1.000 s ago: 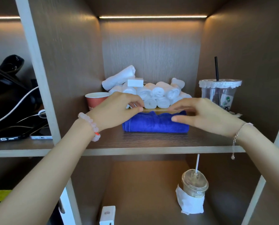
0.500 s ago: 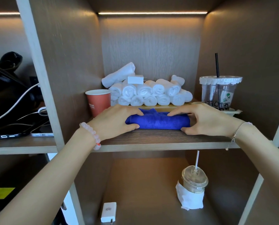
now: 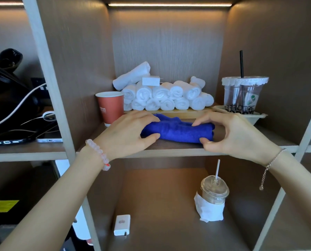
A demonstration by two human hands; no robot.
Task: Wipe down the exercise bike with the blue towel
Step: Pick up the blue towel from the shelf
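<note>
A folded blue towel lies near the front of a wooden shelf in an open cubby. My left hand grips the towel's left end, fingers over the top and thumb at its front. My right hand pinches the right end between thumb and fingers. The towel still rests on the shelf. No exercise bike is in view.
Behind the towel, rolled white towels are stacked on a wooden tray. A red paper cup stands at the left, a clear plastic cup with a straw at the right. Below are a lidded cup and a white charger.
Both hands came down from above the towel to its two ends and closed on them. The towel has bunched up slightly between them.
</note>
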